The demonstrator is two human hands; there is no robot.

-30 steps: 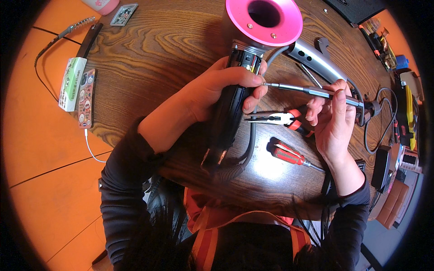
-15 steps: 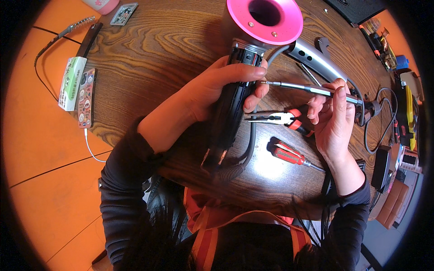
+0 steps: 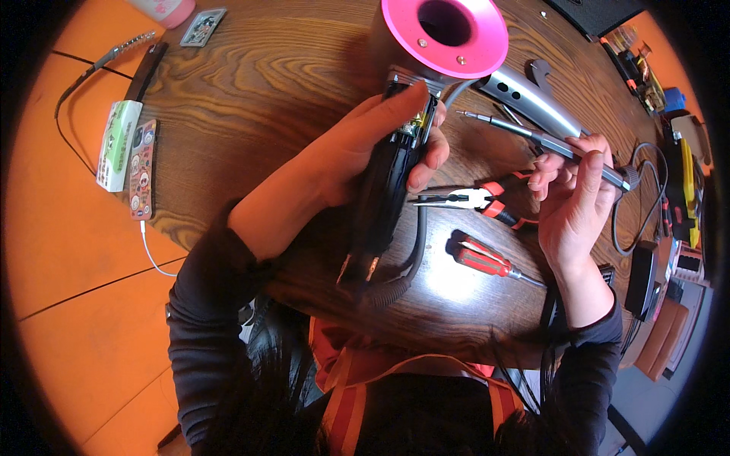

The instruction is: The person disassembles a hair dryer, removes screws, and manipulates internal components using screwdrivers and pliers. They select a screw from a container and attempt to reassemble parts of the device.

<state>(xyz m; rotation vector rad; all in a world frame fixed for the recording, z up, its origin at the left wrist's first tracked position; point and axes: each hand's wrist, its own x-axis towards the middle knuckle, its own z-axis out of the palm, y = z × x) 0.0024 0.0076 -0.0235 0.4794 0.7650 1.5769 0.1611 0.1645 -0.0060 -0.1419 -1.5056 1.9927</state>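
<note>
A hair dryer [image 3: 384,171] with a pink ring head and a black handle, its outer cover off, is tilted in my left hand [image 3: 365,148]. My left fingers wrap round the handle just below the head, the thumb lying along its upper part. In my right hand [image 3: 579,201] is a slim grey precision screwdriver [image 3: 536,137], its tip pointing left and apart from the handle. A silver handle sleeve [image 3: 528,99] with two dark holes lies behind the screwdriver. Long-nose pliers [image 3: 464,199] with red and black grips and a red-handled screwdriver [image 3: 483,258] rest on the table between my hands.
At the left stand a green and white box [image 3: 118,148] and a phone [image 3: 142,171] with a white cable. A clear small case [image 3: 203,27] and a pink-white container [image 3: 171,9] are at the far left. A black power brick [image 3: 643,280] and cables crowd the right edge of the wooden table [image 3: 274,61].
My right hand has drawn the precision screwdriver up and right, its tip leaving the hair dryer's handle. My left thumb has shifted upward, showing yellowish parts inside the handle.
</note>
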